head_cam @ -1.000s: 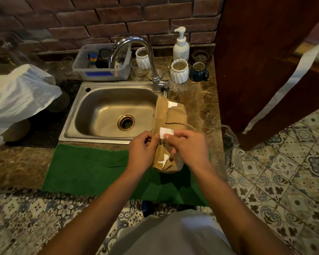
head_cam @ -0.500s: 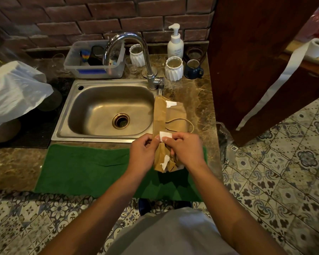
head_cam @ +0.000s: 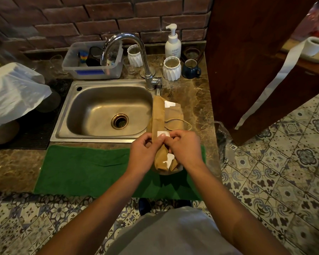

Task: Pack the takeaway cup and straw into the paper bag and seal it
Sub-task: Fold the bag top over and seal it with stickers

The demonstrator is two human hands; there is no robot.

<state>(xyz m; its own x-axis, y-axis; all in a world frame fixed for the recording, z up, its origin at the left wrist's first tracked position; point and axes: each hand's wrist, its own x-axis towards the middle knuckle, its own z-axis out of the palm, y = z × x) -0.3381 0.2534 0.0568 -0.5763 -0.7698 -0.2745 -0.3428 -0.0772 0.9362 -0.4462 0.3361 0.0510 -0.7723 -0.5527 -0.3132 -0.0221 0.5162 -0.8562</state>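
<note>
Brown paper bag (head_cam: 159, 115) lying flat, both hands' grip (left hand (head_cam: 143, 155), right hand (head_cam: 185, 149)) mid-length

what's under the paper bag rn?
The paper bag lies on the brown marble counter, near end over the green towel. Both hands cover its middle. Contents hidden.

Steel sink (head_cam: 92, 133) set in brown marble counter (head_cam: 197, 100), curved tap (head_cam: 136, 52) at back rim. Green towel (head_cam: 85, 168) over counter front edge. Clear plastic tub (head_cam: 92, 70) behind sink. Two white ribbed cups (head_cam: 172, 69), one either side of tap base; dark blue mug (head_cam: 191, 69) beside right one; soap pump bottle (head_cam: 173, 44) behind. White plastic bag (head_cam: 13, 92) far left. Paper roll (head_cam: 314, 45) upper right, strip hanging down.
</note>
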